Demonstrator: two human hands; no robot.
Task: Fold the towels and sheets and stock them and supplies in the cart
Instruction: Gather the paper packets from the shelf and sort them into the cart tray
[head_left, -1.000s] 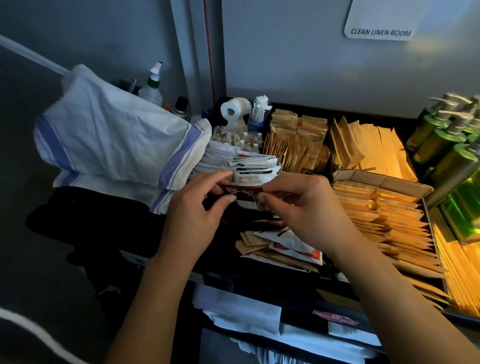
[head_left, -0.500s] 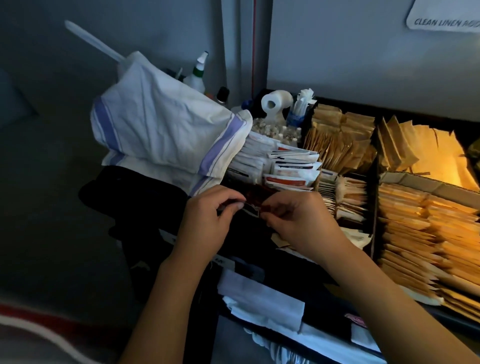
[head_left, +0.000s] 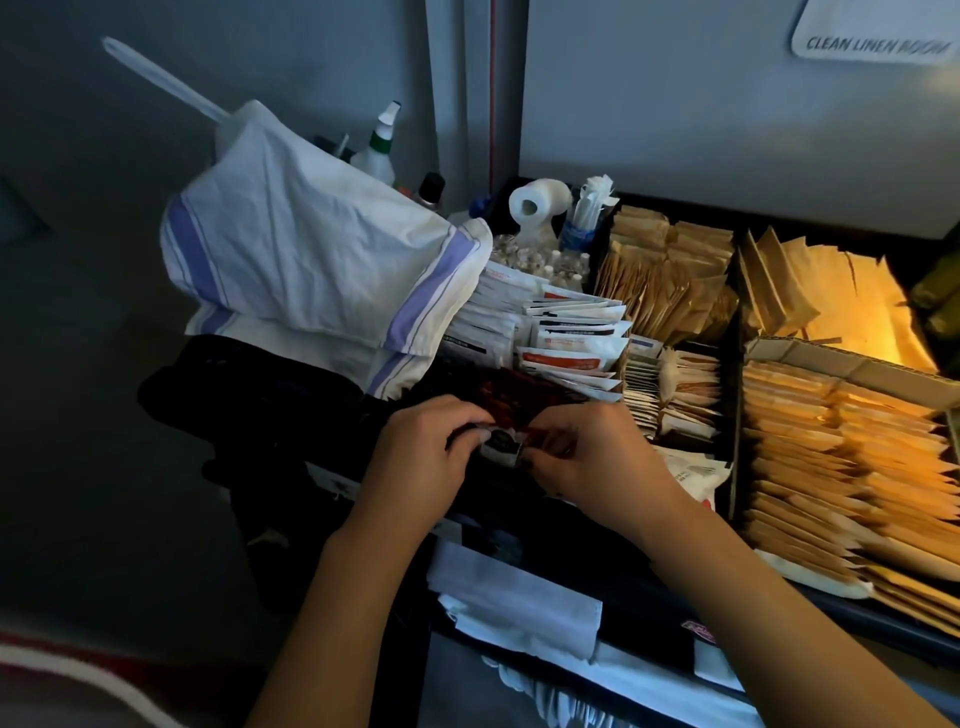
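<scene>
Both my hands meet over the front left compartment of the cart's top tray (head_left: 732, 395). My left hand (head_left: 426, 452) and my right hand (head_left: 592, 457) pinch a small bundle of dark red sachets (head_left: 501, 444) between curled fingers, just in front of a row of dark red sachets (head_left: 509, 392). Behind that row stand white sachets with red and black labels (head_left: 571, 338). A white towel with blue stripes (head_left: 322, 260) lies bunched on the cart's left end. White folded linen (head_left: 519, 603) shows on the shelf below my arms.
Brown paper packets (head_left: 841, 457) fill a cardboard box on the right, with more brown packets (head_left: 665, 280) behind. A toilet roll (head_left: 535, 200), small bottles (head_left: 530, 260) and a spray bottle (head_left: 382, 140) stand at the back. A grey door with a "CLEAN LINEN ROOM" sign (head_left: 878, 44) is behind the cart.
My hands have dropped from the white sachets towards the near edge of the tray and now hold dark red sachets. The view has swung to the left.
</scene>
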